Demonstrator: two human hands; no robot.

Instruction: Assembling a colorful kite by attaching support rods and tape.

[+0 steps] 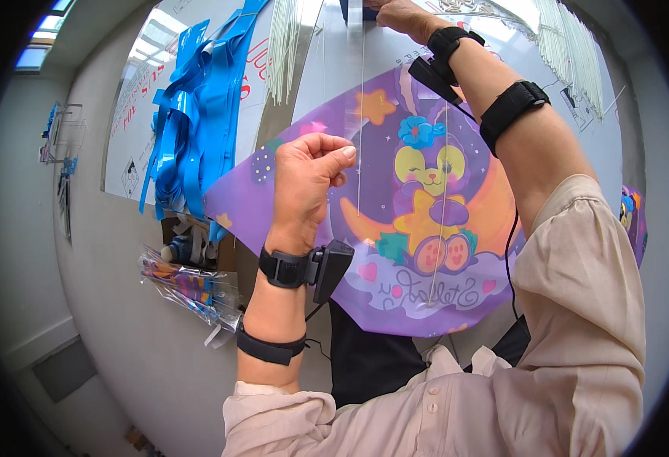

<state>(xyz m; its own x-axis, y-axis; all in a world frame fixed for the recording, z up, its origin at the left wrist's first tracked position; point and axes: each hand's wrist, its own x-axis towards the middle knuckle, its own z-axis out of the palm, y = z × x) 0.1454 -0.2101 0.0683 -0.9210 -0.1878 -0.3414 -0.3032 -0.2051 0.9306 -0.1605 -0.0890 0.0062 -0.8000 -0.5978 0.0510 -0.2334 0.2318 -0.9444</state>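
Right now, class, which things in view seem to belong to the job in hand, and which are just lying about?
Seem in the job:
purple printed sheet
left hand, curled above it
right hand, at the top edge

Seem just lying about:
blue strips, heaped at left
pale thin rods, in two bunches
clear-wrapped package, lower left

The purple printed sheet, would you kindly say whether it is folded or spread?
Spread: the sheet is opened wide, showing its cartoon figure and orange moon.
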